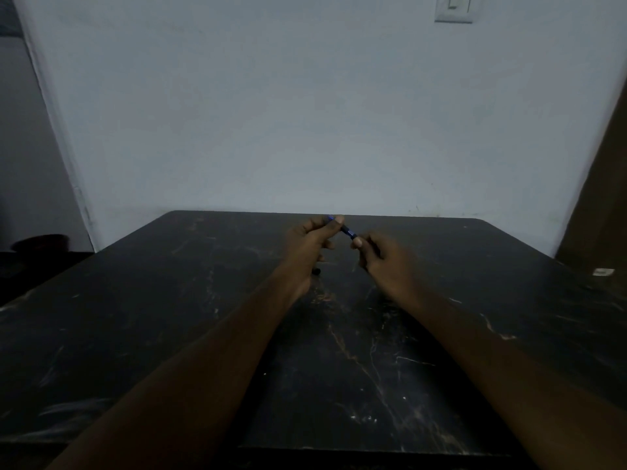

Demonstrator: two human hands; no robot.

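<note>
Both my hands are raised over the far middle of a black marble-patterned table [142, 300]. My left hand [307, 247] grips a thin blue pen-like object [347, 231] with curled fingers, and its blue tip shows above my fingertip. My right hand [383, 262] pinches the object's dark lower end between thumb and finger. A small dark piece [316, 271] shows at the heel of my left hand; whether it is held or lies on the table is unclear. The room is dim.
A pale wall rises behind the table, with a light switch plate [454, 8] at the top right. A brown panel [600, 198] leans at the right edge. A small white tag [604, 272] lies at the table's right. A dark round object [40, 244] sits at the far left.
</note>
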